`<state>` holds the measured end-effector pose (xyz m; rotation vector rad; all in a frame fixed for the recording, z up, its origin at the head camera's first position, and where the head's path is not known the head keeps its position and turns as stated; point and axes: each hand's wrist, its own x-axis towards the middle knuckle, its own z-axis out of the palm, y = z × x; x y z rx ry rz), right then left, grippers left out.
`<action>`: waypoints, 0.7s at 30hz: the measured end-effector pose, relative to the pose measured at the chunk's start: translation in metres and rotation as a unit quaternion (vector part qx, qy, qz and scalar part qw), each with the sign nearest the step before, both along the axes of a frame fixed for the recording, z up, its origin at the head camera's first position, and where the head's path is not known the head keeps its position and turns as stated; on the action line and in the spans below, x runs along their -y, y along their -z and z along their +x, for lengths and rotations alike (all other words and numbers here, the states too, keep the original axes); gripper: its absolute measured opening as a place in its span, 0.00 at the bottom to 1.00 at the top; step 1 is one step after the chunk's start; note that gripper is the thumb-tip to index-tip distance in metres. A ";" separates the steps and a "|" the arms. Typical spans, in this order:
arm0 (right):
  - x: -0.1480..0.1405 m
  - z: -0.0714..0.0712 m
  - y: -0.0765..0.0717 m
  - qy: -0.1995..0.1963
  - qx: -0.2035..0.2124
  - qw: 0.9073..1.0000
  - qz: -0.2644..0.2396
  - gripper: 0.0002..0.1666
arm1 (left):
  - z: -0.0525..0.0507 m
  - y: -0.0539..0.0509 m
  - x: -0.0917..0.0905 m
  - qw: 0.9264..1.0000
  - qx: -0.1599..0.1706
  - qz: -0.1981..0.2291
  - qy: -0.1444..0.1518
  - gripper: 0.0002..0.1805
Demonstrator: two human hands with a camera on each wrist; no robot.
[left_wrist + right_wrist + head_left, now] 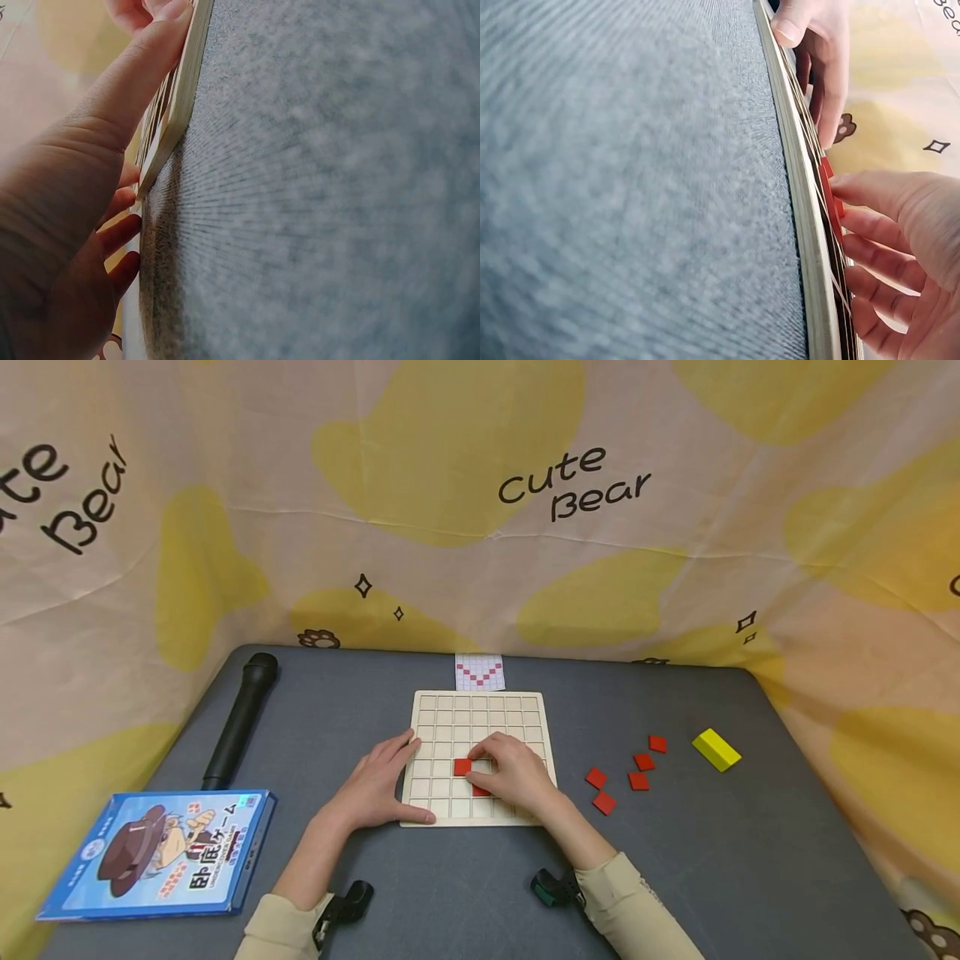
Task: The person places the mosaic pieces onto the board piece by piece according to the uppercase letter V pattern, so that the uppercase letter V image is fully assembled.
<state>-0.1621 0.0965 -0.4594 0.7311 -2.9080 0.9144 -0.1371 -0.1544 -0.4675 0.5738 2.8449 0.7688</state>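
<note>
A pale board with a square grid (442, 718) lies on the dark table. My left hand (377, 781) steadies it, spread out with fingers along its left edge and the thumb on its near left corner. Over the middle of the grid, my right hand (516, 770) pinches a red square tile (462, 767) between thumb and index finger. A second red tile (480, 791) lies in the grid just nearer, partly covered by the right hand. From the right wrist view, the thumb touches red at the board's surface (832, 196); how far the pinched tile is seated cannot be told.
Several loose red tiles (639, 781) lie right of the board, and a yellow block (716, 750) beyond them. Behind the board is a card (480, 672) with a V of red squares. A black microphone (242, 718) and a blue box (161, 853) are at left.
</note>
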 end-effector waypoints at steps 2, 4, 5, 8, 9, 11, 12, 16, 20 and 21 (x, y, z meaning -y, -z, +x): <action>0.000 0.000 0.000 0.001 0.000 1.000 -0.001 0.12 | 0.000 0.000 0.000 1.000 -0.001 0.000 0.002 0.64; 0.000 0.001 0.001 -0.001 0.001 1.000 -0.004 0.13 | 0.000 0.001 0.000 1.000 0.000 0.000 0.001 0.64; 0.000 0.001 0.001 -0.003 -0.001 1.000 -0.004 0.13 | 0.000 0.000 0.001 1.000 0.002 0.000 0.001 0.64; -0.001 0.002 0.001 -0.015 -0.012 1.000 -0.007 0.14 | 0.000 0.000 0.001 1.000 0.001 -0.002 0.002 0.64; -0.002 0.002 0.001 -0.021 -0.016 1.000 -0.009 0.14 | 0.000 0.000 0.001 1.000 0.001 -0.002 0.002 0.64; -0.005 0.003 0.002 -0.032 -0.022 0.999 -0.019 0.14 | 0.000 0.000 0.001 1.000 0.000 -0.002 0.003 0.63; -0.007 0.004 0.002 -0.038 -0.025 0.999 -0.026 0.14 | 0.000 0.000 0.001 1.000 0.000 -0.002 0.003 0.63; -0.024 0.005 0.002 -0.043 -0.028 0.997 -0.060 0.12 | 0.000 0.000 0.000 1.000 0.002 0.002 0.004 0.63; -0.048 0.006 -0.002 -0.018 -0.032 0.997 -0.068 0.11 | 0.001 -0.001 0.000 1.000 0.005 0.006 0.006 0.63; -0.055 0.006 -0.003 -0.010 -0.032 0.997 -0.066 0.10 | 0.001 -0.001 0.001 1.000 0.004 0.006 0.006 0.63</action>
